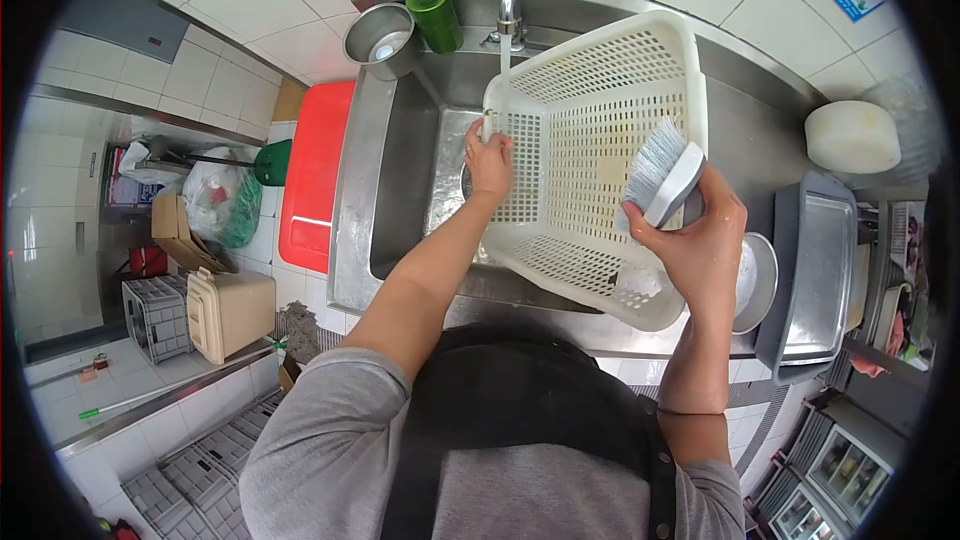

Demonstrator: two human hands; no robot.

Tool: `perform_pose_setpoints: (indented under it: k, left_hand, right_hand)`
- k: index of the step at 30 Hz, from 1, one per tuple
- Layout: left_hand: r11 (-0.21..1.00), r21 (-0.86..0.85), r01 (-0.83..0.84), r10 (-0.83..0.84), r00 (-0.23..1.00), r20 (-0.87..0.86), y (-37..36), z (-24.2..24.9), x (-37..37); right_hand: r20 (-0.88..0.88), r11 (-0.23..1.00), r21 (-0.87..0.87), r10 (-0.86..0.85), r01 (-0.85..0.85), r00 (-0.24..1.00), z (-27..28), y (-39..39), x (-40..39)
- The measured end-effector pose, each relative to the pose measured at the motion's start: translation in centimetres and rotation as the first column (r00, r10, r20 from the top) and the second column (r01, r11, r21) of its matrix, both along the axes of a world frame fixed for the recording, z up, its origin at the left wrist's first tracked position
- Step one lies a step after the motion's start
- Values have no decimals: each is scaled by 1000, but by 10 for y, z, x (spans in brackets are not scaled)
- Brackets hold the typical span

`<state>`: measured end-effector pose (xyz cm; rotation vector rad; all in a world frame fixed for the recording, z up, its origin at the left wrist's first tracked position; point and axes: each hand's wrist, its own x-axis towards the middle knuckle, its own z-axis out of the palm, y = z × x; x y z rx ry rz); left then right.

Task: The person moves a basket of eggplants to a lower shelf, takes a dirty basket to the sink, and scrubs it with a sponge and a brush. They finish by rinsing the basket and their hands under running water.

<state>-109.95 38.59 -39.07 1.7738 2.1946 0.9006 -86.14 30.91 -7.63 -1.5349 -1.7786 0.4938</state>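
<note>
A white perforated plastic basket lies tilted across the steel sink, its open side toward me. My left hand grips the basket's left rim, fingers closed around it. Water runs from the tap in a thin stream beside that rim and into the basket. In my right hand is a scrub brush with pale bristles and a white-and-grey back. It is held over the basket's right part, bristles pointing up and to the left.
A green pump bottle and a steel pot stand at the sink's back left corner. Right of the basket are a round metal bowl and a grey tray. A red lid lies left of the sink.
</note>
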Motion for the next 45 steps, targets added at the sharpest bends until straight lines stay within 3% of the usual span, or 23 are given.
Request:
perform_pose_setpoints:
  k: [1,3,4,6,7,8,10,11,13,14,16,17,19,22,29,31,35,37,38,43,45]
  left_hand:
    - [1000,0,-5,5,1000,1,5,-15,-5]
    - [984,123,-132,75,921,383,18,-32,-15]
    - [983,124,-137,80,919,385,23,-34,-19]
    - [891,-98,-443,410,692,594,33,-35,-25]
    - [816,-66,-575,358,412,838,48,-80,-32]
    - [811,-68,-581,360,405,840,50,-85,-37]
    - [821,-421,-385,568,483,666,53,-78,-47]
    - [820,-420,-388,569,480,668,52,-75,-45]
    - [879,-404,-253,441,110,891,47,-49,-33]
    - [879,-406,-251,442,109,890,48,-47,-29]
    - [939,-301,-165,340,334,879,52,-51,-22]
    - [939,-302,-164,341,334,879,51,-54,-16]
    - [943,-184,-278,327,665,671,46,-46,-2]
    - [890,-274,-365,451,612,650,44,-28,7]
    - [932,-229,-280,342,476,810,54,-83,2]
    - [939,-232,-255,302,282,911,53,-84,-1]
    - [909,-361,-210,410,282,868,56,-82,-9]
    - [867,-346,-358,480,417,772,57,-83,-6]
    - [868,-345,-357,479,418,772,55,-83,-6]
    - [966,-167,-195,244,495,834,44,-74,-8]
    - [972,-172,-161,231,518,824,42,-76,-11]
  right_hand:
    - [-19,1000,0,3,-3,1000,0,1,-1]
    - [-38,1000,1,11,-11,999,-1,4,-2]
    - [-47,1000,0,13,-13,999,-3,4,-1]
    - [-49,1000,-1,24,-24,998,-6,4,1]
    - [-6,1000,-16,20,-21,1000,-6,3,2]
    - [38,999,-30,16,-15,999,-6,2,3]
    - [24,999,-14,32,-32,999,-5,0,4]
    - [2,999,-7,41,-41,999,-5,-1,4]
    - [-11,999,-17,40,-41,999,-5,-3,4]
    - [-24,999,-29,36,-37,999,-5,-4,4]
    - [-26,999,-30,26,-27,999,-5,-6,3]
    - [-28,999,-30,18,-19,999,-5,-7,2]
    - [-24,1000,-27,6,-7,1000,-5,-9,4]
    - [-19,999,-28,-17,17,1000,-5,-14,7]
    - [-49,993,-65,-101,97,994,-14,-19,19]
    - [-48,994,-54,-94,91,994,-17,-19,23]
    - [-26,995,-61,-80,78,996,-21,-20,26]
    - [-16,996,-69,-60,59,998,-19,-22,24]
    - [-6,996,-78,-39,39,999,-19,-22,23]
    - [-60,996,-52,-78,75,995,-22,-22,24]
    - [-44,996,-42,-77,76,996,-22,-21,27]
